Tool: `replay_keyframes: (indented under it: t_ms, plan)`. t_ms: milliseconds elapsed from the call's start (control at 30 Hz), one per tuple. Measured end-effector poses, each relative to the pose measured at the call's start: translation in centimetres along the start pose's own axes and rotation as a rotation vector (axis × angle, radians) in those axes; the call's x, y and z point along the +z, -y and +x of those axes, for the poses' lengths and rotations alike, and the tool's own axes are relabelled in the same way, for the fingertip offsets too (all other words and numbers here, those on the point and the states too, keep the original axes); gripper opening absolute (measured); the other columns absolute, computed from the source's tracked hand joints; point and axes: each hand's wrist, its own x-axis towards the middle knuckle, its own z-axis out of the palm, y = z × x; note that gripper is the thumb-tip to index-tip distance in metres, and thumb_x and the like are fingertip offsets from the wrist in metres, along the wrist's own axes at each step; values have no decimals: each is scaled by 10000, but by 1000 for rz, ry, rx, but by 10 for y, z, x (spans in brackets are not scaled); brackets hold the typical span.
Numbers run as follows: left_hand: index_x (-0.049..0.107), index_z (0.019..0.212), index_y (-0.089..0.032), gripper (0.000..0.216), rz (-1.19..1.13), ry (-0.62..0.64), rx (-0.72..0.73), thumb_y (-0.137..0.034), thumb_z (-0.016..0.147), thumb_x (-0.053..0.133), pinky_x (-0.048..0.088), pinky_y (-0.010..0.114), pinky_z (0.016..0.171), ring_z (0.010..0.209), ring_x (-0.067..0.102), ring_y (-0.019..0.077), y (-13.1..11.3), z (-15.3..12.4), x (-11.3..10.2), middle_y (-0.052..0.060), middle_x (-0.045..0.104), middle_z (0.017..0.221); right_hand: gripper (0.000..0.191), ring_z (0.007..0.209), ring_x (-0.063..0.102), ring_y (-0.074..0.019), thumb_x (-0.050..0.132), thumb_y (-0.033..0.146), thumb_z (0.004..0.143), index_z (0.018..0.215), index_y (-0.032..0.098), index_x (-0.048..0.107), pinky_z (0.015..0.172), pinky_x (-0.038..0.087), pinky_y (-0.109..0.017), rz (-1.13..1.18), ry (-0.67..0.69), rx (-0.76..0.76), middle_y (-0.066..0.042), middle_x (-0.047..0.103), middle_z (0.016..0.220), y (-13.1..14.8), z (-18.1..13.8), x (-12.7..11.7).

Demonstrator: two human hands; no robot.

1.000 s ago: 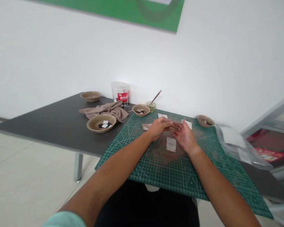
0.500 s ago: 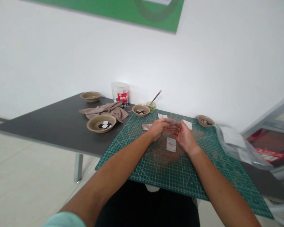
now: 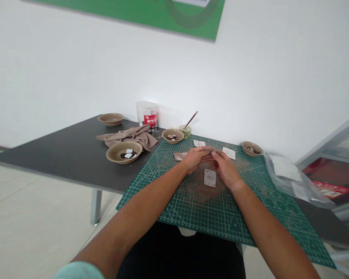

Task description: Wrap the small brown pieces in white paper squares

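Above the middle of the green cutting mat (image 3: 174,209), my left hand (image 3: 194,159) and my right hand (image 3: 226,168) meet at the fingertips. Their fingers are curled and closed together. Whatever is between them is too small or hidden to name. Brown dust coats the fingers and the mat below. A pale, creased paper square (image 3: 209,178) lies just under my hands. Beyond them are a white paper piece (image 3: 199,143) and another white paper piece (image 3: 229,153). A brown-stained paper strip (image 3: 179,156) lies beside my left hand.
At the mat's back edge stand a bowl of small dark pieces (image 3: 173,136), a jar with a brush (image 3: 186,131) and another bowl (image 3: 252,148). Leftward are a bowl with black and white pieces (image 3: 113,153), a cloth (image 3: 130,135) and a plastic tub (image 3: 147,112). A plastic bag (image 3: 296,180) lies right.
My right hand's fingers have closed in toward my left hand, the thumb moving left and down. My left hand stays nearly in place. The papers and bowls have not moved.
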Motion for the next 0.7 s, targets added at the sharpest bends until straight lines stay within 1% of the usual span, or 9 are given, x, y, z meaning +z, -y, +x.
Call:
replay_keyframes:
  t_ms: [167,333,500,700]
  plan:
    - [745,935,-126,173,5,12,-1,-146,763,746,498,380,997,958,695,182,1,0,0,91,747,999,182,629,604,-122,775,322,777,927,245,706,534,457,-236,-82,-30,-39,35,714,758,1,-1,1]
    - [740,947,-122,199,0,25,-11,-153,752,767,503,375,975,917,693,175,0,-2,0,87,744,971,164,650,604,-129,779,325,778,911,258,711,546,464,-239,-154,-48,-76,34,714,753,4,-4,3]
    - [729,943,-122,169,-20,37,-21,-157,779,750,516,345,954,919,691,166,-3,-2,1,88,739,995,158,627,586,-131,738,396,821,904,263,719,527,450,-248,-218,-59,-109,25,709,756,4,-4,3]
    - [714,954,-113,122,-38,50,-43,-146,839,692,543,310,902,843,702,149,-4,-4,0,90,743,963,238,628,581,-151,646,496,873,920,270,709,528,450,-265,-277,-71,-131,24,665,710,1,-3,1]
